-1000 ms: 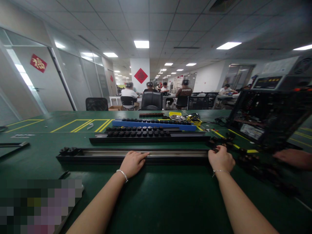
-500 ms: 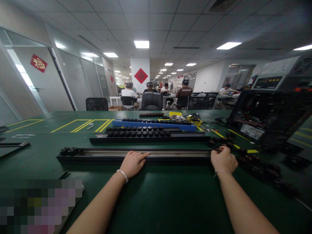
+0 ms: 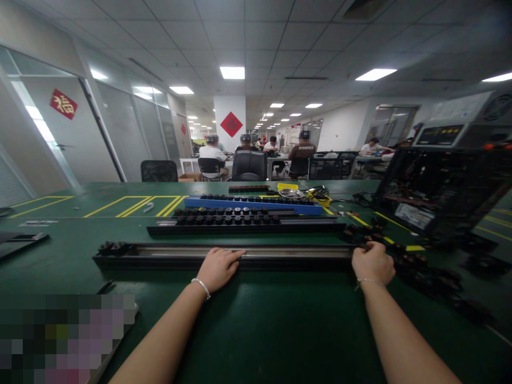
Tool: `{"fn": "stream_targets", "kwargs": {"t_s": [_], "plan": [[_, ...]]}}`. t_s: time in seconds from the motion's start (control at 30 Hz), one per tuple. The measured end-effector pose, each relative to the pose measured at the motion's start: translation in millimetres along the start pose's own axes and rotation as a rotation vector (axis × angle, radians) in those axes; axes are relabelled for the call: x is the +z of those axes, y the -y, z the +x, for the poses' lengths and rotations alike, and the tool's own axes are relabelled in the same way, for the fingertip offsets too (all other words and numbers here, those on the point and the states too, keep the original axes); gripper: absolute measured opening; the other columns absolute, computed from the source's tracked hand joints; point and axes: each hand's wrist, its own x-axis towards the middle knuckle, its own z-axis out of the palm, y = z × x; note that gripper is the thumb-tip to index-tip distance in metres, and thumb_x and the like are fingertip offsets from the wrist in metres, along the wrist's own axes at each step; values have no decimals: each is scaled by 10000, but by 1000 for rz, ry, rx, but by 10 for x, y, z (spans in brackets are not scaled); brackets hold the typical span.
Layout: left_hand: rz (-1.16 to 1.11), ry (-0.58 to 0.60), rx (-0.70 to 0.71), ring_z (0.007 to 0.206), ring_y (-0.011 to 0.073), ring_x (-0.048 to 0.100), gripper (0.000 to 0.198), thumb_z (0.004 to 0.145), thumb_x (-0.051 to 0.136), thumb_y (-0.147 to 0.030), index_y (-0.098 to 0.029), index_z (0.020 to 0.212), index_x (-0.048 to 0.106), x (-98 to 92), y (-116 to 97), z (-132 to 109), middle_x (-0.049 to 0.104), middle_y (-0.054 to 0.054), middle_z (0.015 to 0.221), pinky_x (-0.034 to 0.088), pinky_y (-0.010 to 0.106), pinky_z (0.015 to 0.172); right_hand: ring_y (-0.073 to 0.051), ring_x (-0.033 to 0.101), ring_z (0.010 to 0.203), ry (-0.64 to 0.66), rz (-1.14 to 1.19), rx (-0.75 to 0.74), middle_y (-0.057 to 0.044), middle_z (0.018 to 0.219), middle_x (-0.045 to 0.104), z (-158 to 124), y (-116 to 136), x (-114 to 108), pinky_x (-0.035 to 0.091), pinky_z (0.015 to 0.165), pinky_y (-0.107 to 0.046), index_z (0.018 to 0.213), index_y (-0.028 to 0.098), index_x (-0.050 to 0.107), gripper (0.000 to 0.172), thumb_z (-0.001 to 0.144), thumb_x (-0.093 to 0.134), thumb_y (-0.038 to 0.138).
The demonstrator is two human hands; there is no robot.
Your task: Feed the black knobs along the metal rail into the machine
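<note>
A long black rail (image 3: pixel 280 264) with a pale metal channel lies across the green table in front of me. My left hand (image 3: pixel 218 266) lies over its near wall around the middle, its index finger stretched to the right and the other fingers curled over the rail. At the rail's right end is my right hand (image 3: pixel 374 262), fingers bent in a pinch; a small dark part shows at the fingertips, too hidden to name. Several black roller-like parts (image 3: pixel 114 247) sit in the rail's left end.
Behind lie another black rail (image 3: pixel 244 229) with rows of black rollers and a blue rail (image 3: pixel 256 204). Loose black parts (image 3: pixel 432 274) are strewn on the right, near an open computer case (image 3: pixel 416 208). A metal bowl (image 3: pixel 291 194) stands farther back. Several people sit at distant desks.
My right hand has shifted slightly to the right at the rail's end, still pinched. My left hand and the rail have stayed in place.
</note>
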Motion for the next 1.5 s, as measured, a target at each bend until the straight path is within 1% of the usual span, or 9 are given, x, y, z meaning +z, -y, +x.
{"fn": "stream_targets", "kwargs": {"t_s": [0.4,0.57,0.87,1.13,1.27,1.5], "plan": [[-6,-1,-7,898,172,583,382,879,409,-295,-315,1251,497,-1,2,0,680,5,930,348,355,859,-299,527,959,-30,48,22,-145,925,598,91,-115,73,414,745,-387,1113,151,541,402,758,429,303],[-2,2,-1,905,179,584,384,880,409,-297,-311,1254,494,-4,-5,0,681,6,939,350,364,853,-305,521,970,-17,52,41,-152,948,602,93,-118,36,424,745,-385,1122,151,540,405,763,425,301],[-4,-7,-5,912,176,582,381,881,405,-306,-318,1250,499,5,3,-8,682,5,943,350,360,866,-301,525,937,-53,87,35,-150,909,599,91,-138,18,439,737,-389,1105,146,554,391,753,450,284],[9,-6,-3,897,181,585,385,883,399,-307,-323,1258,487,7,8,-5,680,4,947,353,365,852,-304,519,974,-31,82,74,-158,969,600,102,-139,-22,422,776,-382,1133,147,540,407,772,423,296],[7,-3,4,898,184,582,386,882,404,-302,-316,1258,484,0,6,-11,678,0,944,352,365,846,-295,505,976,-13,81,95,-168,975,593,139,-162,-21,407,753,-360,1140,147,530,406,799,394,319],[4,-3,-5,898,181,582,387,877,414,-289,-307,1255,493,-11,-4,-10,678,4,941,354,359,844,-293,511,937,-74,114,45,-167,965,598,214,-245,51,391,747,-353,1115,132,545,391,797,403,311]]}}
